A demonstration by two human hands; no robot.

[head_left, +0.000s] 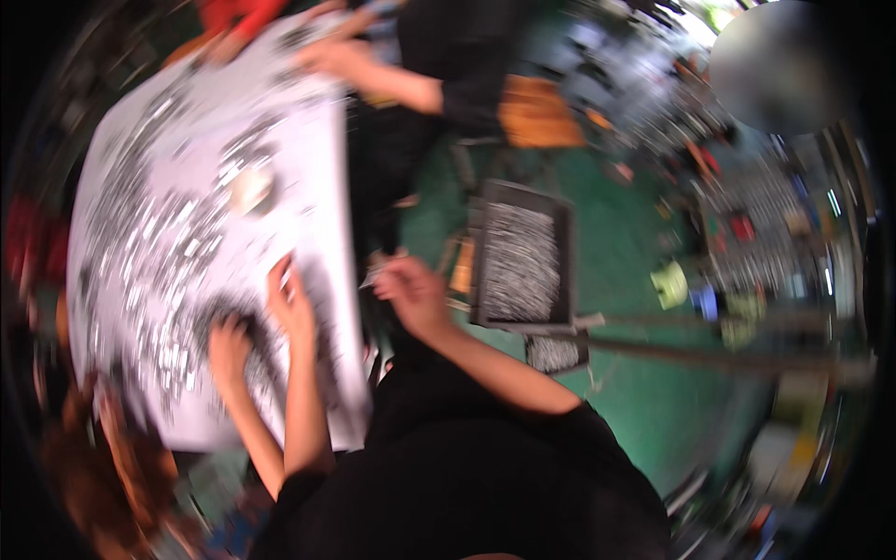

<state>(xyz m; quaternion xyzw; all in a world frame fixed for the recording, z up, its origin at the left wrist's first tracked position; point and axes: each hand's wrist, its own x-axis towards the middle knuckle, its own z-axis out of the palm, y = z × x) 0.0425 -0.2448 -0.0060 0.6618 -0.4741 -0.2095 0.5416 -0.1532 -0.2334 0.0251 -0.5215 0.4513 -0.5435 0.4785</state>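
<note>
My left hand (pixel 288 291) is over the right part of the white-topped table (pixel 322 215). Its thumb and fingers are drawn together, and a pale speck shows between them, too smeared to name. Beyond the table's right edge, my right hand (pixel 412 287) is closed, with a small shiny metal piece (pixel 375 273) at its fingertips. Many small, silvery metal pieces (pixel 177 252) lie scattered over the tabletop, blurred by motion. Among those pieces, left of my left hand, another person's hand (pixel 230 347) reaches in.
A dark crate (pixel 570 257) full of thin silvery pieces stands right of my right hand, above a smaller filled container (pixel 557 354). A pale round cup or bowl (pixel 250 190) sits on the table. Across it, a co-worker's hand (pixel 341 61) works. An orange-brown seat (pixel 541 112) stands beyond.
</note>
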